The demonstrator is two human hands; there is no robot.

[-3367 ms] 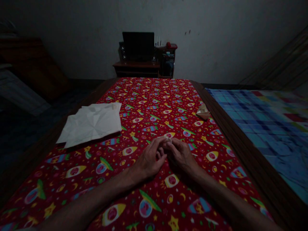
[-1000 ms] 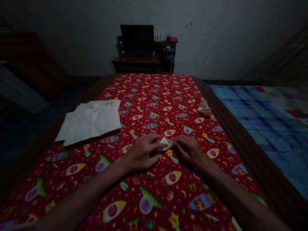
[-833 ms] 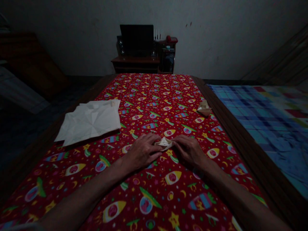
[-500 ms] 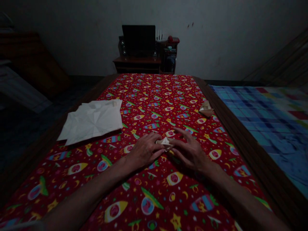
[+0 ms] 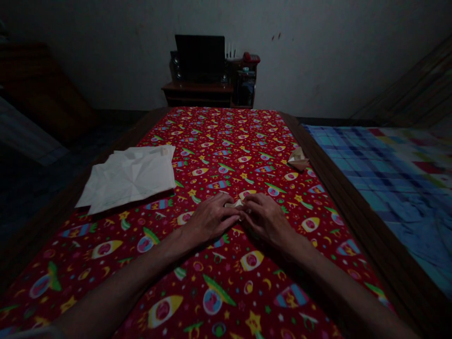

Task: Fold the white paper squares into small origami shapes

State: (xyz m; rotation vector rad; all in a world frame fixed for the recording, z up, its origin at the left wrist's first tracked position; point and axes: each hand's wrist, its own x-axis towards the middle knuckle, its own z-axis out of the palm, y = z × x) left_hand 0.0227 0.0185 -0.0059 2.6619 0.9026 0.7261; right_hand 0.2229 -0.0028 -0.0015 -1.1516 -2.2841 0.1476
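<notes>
A small piece of folded white paper (image 5: pixel 236 204) sits between my two hands over the red patterned cloth (image 5: pixel 226 256), mostly hidden by fingers. My left hand (image 5: pixel 213 215) pinches its left side between thumb and fingers. On the right side, my right hand (image 5: pixel 265 217) is curled with its fingertips closed on the paper. Farther right lies another folded paper piece (image 5: pixel 298 159), pale with a brownish lower part, near the cloth's right edge. To the left is a stack of creased white paper sheets (image 5: pixel 132 176), untouched by either hand.
Dark wooden edges (image 5: pixel 339 202) border the cloth. At the far end, against the wall, stand a black monitor (image 5: pixel 200 57) with speakers and a red telephone (image 5: pixel 251 58) on a cabinet. Blue checked fabric (image 5: pixel 346 160) spreads on the right. The room is dim.
My right hand's fingers have curled in closer around the folded paper, covering more of it. My left hand keeps its pinch. The whole view has shifted slightly.
</notes>
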